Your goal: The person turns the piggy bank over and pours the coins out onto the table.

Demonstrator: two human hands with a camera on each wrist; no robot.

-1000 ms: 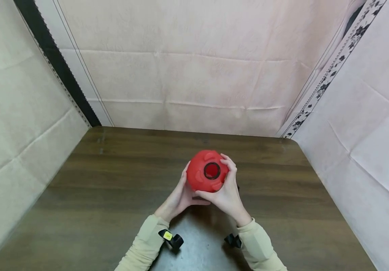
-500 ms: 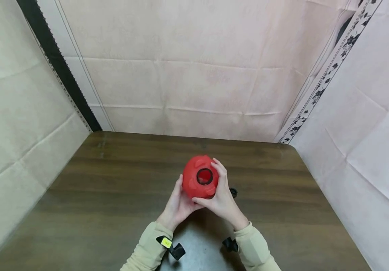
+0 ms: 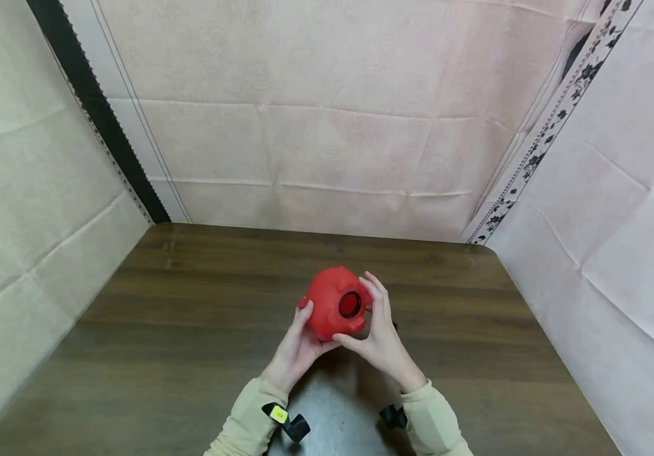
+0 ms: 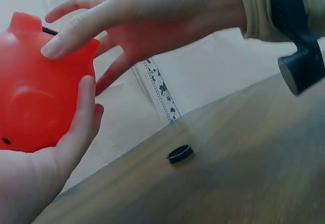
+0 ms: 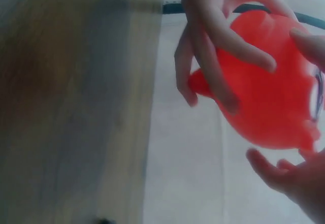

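A red piggy bank (image 3: pixel 324 296) is held up over the table, its round black-rimmed bottom opening (image 3: pixel 350 304) turned to the right. My left hand (image 3: pixel 292 356) grips its body from the left and below, thumb beside the snout. My right hand (image 3: pixel 385 347) curves around the opening side, its thumb and fingertips at the feet. In the left wrist view a black eye dot (image 4: pixel 6 140) shows, and the right thumb overlaps a foot (image 4: pixel 26 22). A black ring-shaped cap (image 4: pixel 181 154) lies on the table, mostly hidden behind my right hand in the head view.
The brown wood-grain table (image 3: pixel 201 304) ends at a far edge against a pale cloth wall (image 3: pixel 315 145). Cloth walls also rise at left and right. A black strap mount (image 3: pixel 297 428) sits on the left sleeve, another (image 3: pixel 393 417) on the right.
The piggy bank has turned so its opening faces more to the right and its snout shows at left. My right hand's hold around the opening has loosened and shifted slightly right.
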